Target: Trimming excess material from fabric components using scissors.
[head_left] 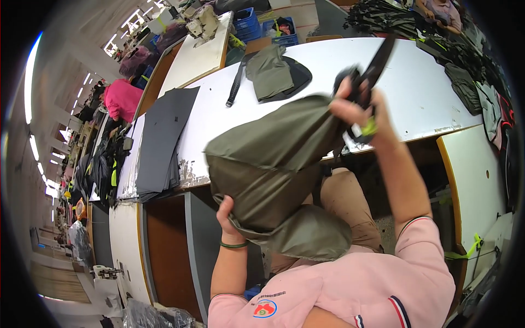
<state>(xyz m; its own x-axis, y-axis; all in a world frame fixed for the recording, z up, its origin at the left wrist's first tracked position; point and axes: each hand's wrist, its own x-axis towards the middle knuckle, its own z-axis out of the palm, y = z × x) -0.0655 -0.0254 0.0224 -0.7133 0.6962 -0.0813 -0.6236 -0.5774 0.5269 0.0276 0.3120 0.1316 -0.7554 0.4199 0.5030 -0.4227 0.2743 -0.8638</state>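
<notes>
An olive-green fabric bag (268,158) hangs in front of me, over the table's near edge and my lap. My left hand (229,217) is closed on its lower left edge, with the thumb showing and the fingers partly behind the cloth. At the bag's upper right end, my right hand (358,112) grips a bundle of black straps (376,68), which stick up past the fingers and are blurred by motion. The bag's lower part bulges and folds toward my body. What is inside the bag is hidden.
On the white table (426,82) lie olive and dark fabric pieces (270,71), a black strap (236,85) and a stack of dark grey sheets (164,139). Blue crates (247,24) stand beyond. Black goods (377,16) pile up far right. A person in pink (123,98) is at the left.
</notes>
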